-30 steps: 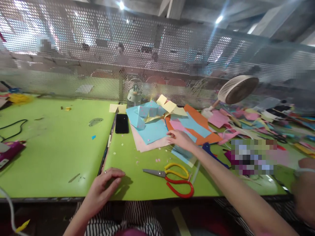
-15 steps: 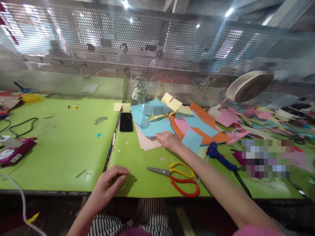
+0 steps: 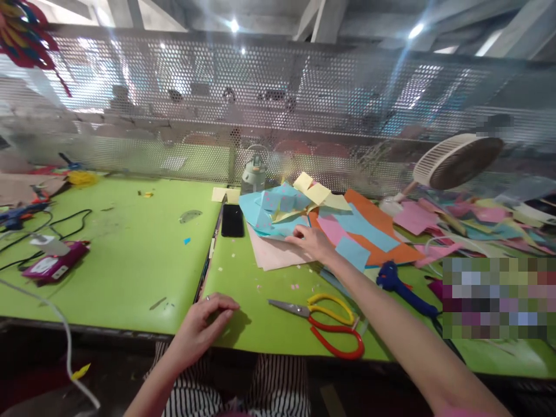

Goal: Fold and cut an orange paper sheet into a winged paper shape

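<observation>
Sheets of coloured paper lie heaped on the green table in front of me. At the near edge of a blue sheet of paper, my right hand has its thumb and fingers pinched together. A pale pink sheet lies under the blue one. My left hand, with a ring on one finger, rests at the table's front edge, holding nothing, its fingers stretched and slightly bent. Between the hands and nearer to me lie scissors with one yellow and one red handle, blades pointing left.
A black phone and a lidded bottle stand left of the papers. On the right are an orange sheet, a blue glue gun and a fan. A purple power strip lies far left.
My right hand's fingers have drawn up from lying flatter to a pinch at the blue sheet's edge. The whole view has shifted slightly; my left hand keeps its pose.
</observation>
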A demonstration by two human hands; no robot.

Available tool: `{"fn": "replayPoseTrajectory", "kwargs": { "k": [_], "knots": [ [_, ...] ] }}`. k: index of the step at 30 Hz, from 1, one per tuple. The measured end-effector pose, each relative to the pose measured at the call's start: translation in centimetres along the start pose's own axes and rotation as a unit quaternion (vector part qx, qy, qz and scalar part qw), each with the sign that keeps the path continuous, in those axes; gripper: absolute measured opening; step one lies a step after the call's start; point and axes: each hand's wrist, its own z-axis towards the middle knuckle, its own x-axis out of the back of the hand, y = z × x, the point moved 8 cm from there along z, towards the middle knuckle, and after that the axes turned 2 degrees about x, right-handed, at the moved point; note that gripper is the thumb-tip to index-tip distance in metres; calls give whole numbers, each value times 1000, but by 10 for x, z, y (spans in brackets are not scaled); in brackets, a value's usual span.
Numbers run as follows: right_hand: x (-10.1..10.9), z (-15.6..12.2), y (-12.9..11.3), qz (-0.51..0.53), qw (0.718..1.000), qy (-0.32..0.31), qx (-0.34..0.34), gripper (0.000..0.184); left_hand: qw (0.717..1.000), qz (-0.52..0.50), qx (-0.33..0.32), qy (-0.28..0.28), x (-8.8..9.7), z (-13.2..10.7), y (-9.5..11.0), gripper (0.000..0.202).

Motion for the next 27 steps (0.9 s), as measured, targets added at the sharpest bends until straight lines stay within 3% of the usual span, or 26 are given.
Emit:
{"fn": "replayPoseTrajectory", "kwargs": {
  "k": [5,11,14,17,20,21,23,25,27],
  "knots": [
    [35,5,-3,77,992,104,-12,41,1000,1,-2,1,-1,0,1,23],
    [124,11,-7,123,963,238,-23,37,1000,-2,-5,1,0,2,1,22],
    [158,-5,-19,136,953,270,-18,32,1000,-6,-2,8,0,4,-1,20],
    [172,-43,-46,113,940,321,5,26,999,-24,6,28,3,3,-2,21],
    [148,-89,-95,65,943,303,124,11,995,-4,-25,92,13,-4,7,30],
    [131,-104,-116,50,941,270,196,10,991,31,-48,121,17,-8,14,37],
    [93,-132,-143,42,936,215,274,6,970,139,-107,170,20,-19,33,55],
    [54,-160,-168,21,915,159,370,13,937,253,-167,172,13,-29,51,64],
    [28,-178,-176,-3,909,147,390,15,908,332,-215,137,0,-33,59,58]
  ]
}}
